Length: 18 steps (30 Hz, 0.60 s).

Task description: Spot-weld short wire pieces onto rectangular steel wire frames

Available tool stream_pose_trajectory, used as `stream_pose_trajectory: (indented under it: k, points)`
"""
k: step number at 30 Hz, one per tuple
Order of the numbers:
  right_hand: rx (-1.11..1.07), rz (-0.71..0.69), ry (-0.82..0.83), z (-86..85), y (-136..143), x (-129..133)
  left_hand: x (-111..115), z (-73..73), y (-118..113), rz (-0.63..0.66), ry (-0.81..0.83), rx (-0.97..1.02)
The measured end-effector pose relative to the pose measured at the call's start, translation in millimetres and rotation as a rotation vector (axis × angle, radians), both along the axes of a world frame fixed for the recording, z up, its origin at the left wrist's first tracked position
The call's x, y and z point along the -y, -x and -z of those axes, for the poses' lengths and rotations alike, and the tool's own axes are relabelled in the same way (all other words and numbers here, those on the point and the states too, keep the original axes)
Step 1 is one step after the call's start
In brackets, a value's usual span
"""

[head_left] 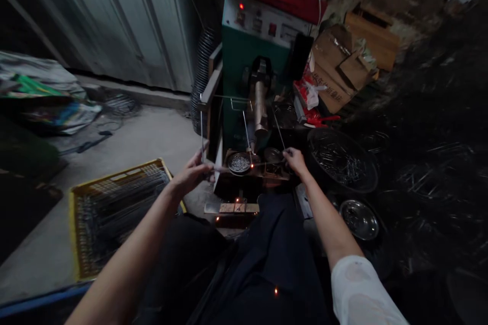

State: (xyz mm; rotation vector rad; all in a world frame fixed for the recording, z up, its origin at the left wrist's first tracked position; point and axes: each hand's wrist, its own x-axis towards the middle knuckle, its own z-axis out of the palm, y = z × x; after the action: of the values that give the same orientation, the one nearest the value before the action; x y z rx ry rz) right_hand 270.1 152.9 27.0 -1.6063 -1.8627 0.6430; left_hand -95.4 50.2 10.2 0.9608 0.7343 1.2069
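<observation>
Before me stands a green machine [237, 66] with a red top, a panel and a metal arm [260, 101] reaching toward me; it looks like a spot welder. My left hand [195, 168] is closed around a bent metal wire frame [202, 127] left of the arm. On the right, my right hand [295, 161] pinches a thin metal rod [278, 129], possibly part of the same frame. Between my hands lies a small round dish [239, 163] of tiny shiny metal pieces. A glowing orange spot shows at its right edge, and sparks fall below.
A yellow crate [120, 175] with dark metal pieces sits on the floor at left. At right are a wide dark pan [343, 183] of metal rods and a shiny round bowl [359, 220]. Cardboard boxes [331, 78] stand behind. A ribbed hose [204, 56] runs beside the machine.
</observation>
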Motion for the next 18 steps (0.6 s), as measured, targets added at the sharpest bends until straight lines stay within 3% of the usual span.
stream_pose_trajectory:
  k: [2, 6, 9, 13, 16, 18]
  points:
    - [-0.071, -0.042, 0.120, 10.0, -4, 36, 46, 9.5, 1, -0.012, 0.012, -0.043]
    - [-0.312, -0.211, 0.470, 39.4, -25, 132, 151, 40.8, -2, -0.026, 0.203, -0.084]
    - [-0.389, -0.226, 0.645, 47.0, -43, 200, 211, 48.3, -9, -0.034, 0.354, -0.100]
    - [-0.415, -0.196, 0.746, 41.9, -65, 247, 242, 32.9, -23, -0.026, 0.507, -0.140]
    - [-0.416, -0.168, 0.745, 42.8, -79, 250, 241, 18.1, -32, 0.003, 0.560, -0.196]
    - [-0.420, -0.103, 0.677, 44.4, -83, 244, 235, 9.6, -34, -0.045, 0.543, -0.285]
